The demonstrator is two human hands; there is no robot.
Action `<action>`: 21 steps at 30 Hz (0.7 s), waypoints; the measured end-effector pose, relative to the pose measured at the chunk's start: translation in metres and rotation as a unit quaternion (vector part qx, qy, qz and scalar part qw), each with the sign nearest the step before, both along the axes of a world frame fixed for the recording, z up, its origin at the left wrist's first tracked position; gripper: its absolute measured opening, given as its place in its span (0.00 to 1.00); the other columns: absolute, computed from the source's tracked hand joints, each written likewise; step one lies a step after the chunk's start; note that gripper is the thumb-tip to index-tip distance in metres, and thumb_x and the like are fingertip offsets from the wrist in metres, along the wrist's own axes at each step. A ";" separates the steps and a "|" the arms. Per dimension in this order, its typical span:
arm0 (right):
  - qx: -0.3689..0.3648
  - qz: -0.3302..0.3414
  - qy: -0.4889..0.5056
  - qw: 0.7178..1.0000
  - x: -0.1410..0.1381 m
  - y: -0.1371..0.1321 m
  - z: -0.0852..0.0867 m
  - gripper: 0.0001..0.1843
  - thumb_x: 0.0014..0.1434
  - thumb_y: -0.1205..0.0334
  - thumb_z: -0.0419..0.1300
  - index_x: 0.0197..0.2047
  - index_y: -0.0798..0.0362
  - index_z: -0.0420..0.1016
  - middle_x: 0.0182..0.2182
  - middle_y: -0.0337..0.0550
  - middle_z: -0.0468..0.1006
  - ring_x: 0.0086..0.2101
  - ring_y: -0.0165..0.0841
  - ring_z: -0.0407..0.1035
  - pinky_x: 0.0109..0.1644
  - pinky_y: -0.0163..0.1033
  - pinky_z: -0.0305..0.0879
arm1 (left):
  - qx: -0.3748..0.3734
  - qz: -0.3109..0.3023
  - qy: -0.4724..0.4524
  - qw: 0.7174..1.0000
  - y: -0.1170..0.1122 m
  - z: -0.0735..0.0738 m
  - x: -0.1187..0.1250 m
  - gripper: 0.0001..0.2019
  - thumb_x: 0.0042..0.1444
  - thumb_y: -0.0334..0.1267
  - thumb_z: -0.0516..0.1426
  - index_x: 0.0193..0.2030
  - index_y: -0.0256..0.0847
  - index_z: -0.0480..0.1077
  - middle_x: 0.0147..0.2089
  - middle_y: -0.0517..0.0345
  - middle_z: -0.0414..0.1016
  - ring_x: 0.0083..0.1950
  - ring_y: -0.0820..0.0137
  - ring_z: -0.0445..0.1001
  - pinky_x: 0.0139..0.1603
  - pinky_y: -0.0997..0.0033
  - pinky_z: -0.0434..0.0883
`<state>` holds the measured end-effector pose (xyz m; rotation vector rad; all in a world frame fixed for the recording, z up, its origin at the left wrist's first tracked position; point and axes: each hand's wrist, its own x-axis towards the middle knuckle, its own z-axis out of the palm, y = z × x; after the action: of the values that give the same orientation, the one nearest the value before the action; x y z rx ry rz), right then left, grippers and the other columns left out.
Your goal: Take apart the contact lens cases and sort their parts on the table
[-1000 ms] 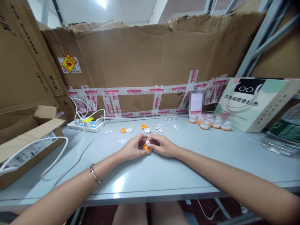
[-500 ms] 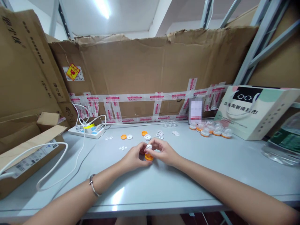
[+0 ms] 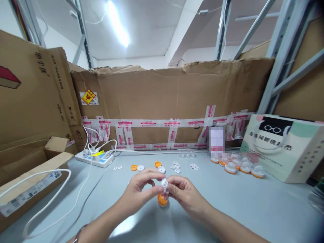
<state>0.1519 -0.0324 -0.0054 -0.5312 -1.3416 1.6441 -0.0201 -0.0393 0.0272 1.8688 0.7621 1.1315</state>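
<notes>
Head view: small white round plastic cap [image 3: 164, 184] pinched by left hand [image 3: 140, 192] and right hand [image 3: 184, 194] just above orange round plastic base [image 3: 162, 200], seemingly not yet joined. Probably midway: finished orange-bottomed clear pieces [image 3: 238, 166] ranked on grey bench [image 3: 253, 202], loose orange and white discs [image 3: 137, 167] left.

Power strip [image 3: 94, 158] beside cardboard box [image 3: 30, 182]; printed box [image 3: 283, 148] well apart.

Noted: the small round part [image 3: 164, 184] is white and the cap [image 3: 162, 199] is orange. The table [image 3: 227, 206] is pale grey-blue. The cardboard wall [image 3: 164, 91] is brown, and its tape strips [image 3: 152, 123] are white with red print. The sticker [image 3: 88, 97] is yellow and red. The power strip [image 3: 94, 158] is white with a blue face and a yellow tag. The carton [image 3: 298, 158] is white and mint, with a black panel bearing white spectacles.
</notes>
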 end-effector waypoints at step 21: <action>0.030 -0.166 -0.088 0.982 0.000 -0.007 0.019 0.11 0.45 0.55 0.65 0.30 0.52 0.79 0.25 0.40 0.79 0.29 0.31 0.73 0.37 0.37 0.71 | 0.286 0.115 0.067 0.949 -0.002 -0.010 0.005 0.09 0.52 0.28 0.58 0.41 0.40 0.71 0.34 0.56 0.76 0.35 0.72 0.74 0.37 0.73 0.73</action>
<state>0.1518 -0.0390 0.0138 -0.8322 -1.3418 1.3032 -0.0154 -0.0410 0.0169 2.4027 0.7979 1.5023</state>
